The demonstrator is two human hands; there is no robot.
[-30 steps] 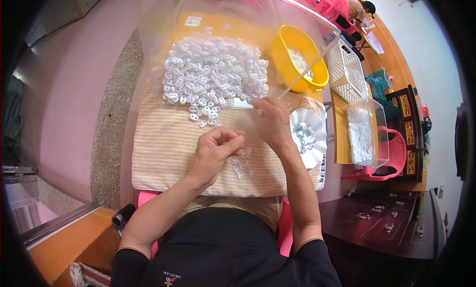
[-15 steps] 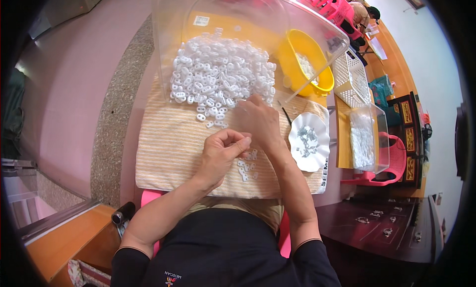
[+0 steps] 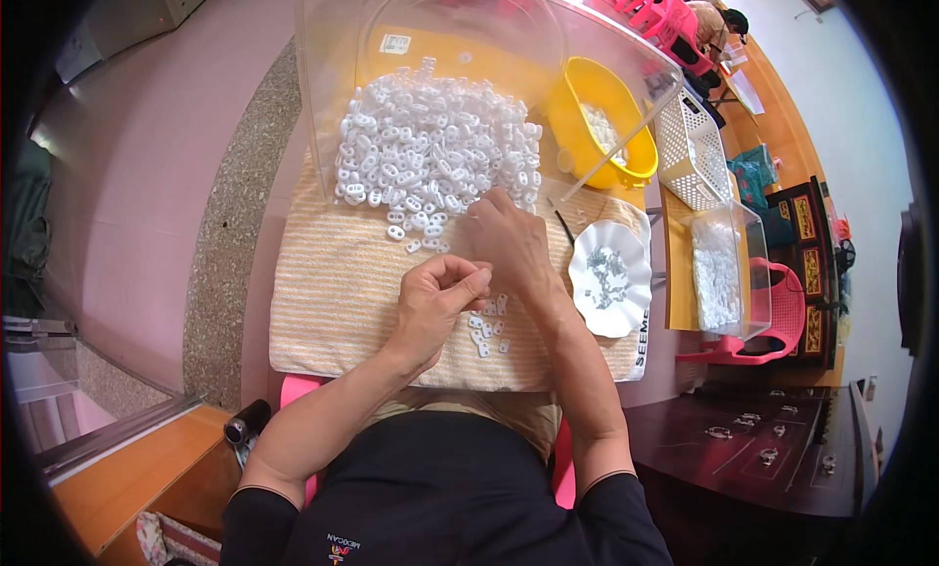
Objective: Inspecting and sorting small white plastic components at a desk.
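Observation:
A big heap of small white plastic pieces with paired holes (image 3: 430,145) spills from a clear plastic box (image 3: 328,96) onto a striped towel (image 3: 333,302). Over the towel, my left hand (image 3: 440,297) is closed in a pinch of thumb and forefinger; whatever sits between the fingertips is too small to make out. My right hand (image 3: 511,238) is at the heap's near right edge, smeared by motion, its fingertips by the pieces. Several flat white pieces (image 3: 486,331) lie between my forearms. To the right stands a white scalloped dish (image 3: 595,316) with small grey bits (image 3: 608,277).
A yellow oval basin (image 3: 641,160) holding white pieces stands right of the heap. Beside the dish lies a thin dark tool (image 3: 562,224). Farther right are a white perforated basket (image 3: 692,160), a clear bin of white pieces (image 3: 716,272) and a pink chair (image 3: 782,302). Another person (image 3: 714,28) sits far off.
My right hand stays by the heap with its fingers shifting slightly. My left hand keeps its pinch in nearly the same place. The view has moved a little.

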